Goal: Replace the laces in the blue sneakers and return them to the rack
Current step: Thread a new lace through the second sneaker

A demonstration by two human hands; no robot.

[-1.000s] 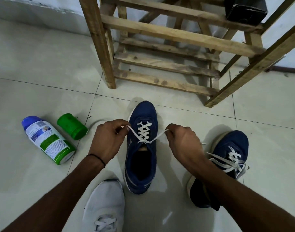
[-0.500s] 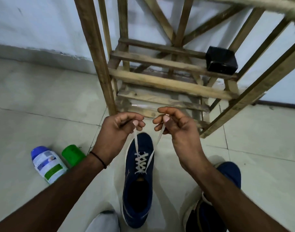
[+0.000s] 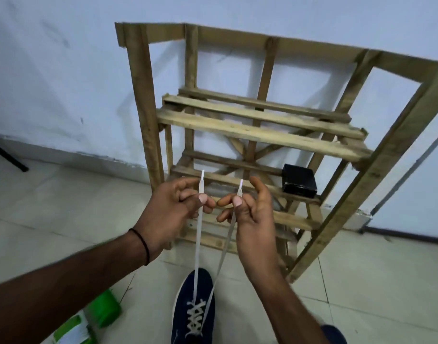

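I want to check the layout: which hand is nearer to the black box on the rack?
Right. The right hand pinches a lace end just left of the black box; the left hand is farther left, beyond it.

Both hands hold up the two ends of a white lace in front of the wooden rack (image 3: 262, 135).

The left hand (image 3: 170, 209) pinches one lace end (image 3: 201, 184) and the right hand (image 3: 250, 214) pinches the other, the tips sticking up level with the rack's lower shelves. The two strands run down to a blue sneaker (image 3: 193, 306) on the floor just in front of the rack, its toe pointing at the rack. A black box (image 3: 298, 183) sits on a lower shelf at the rack's right side. A green cap (image 3: 106, 309) and a bottle (image 3: 74, 331) lie on the floor, to the front left of the rack.
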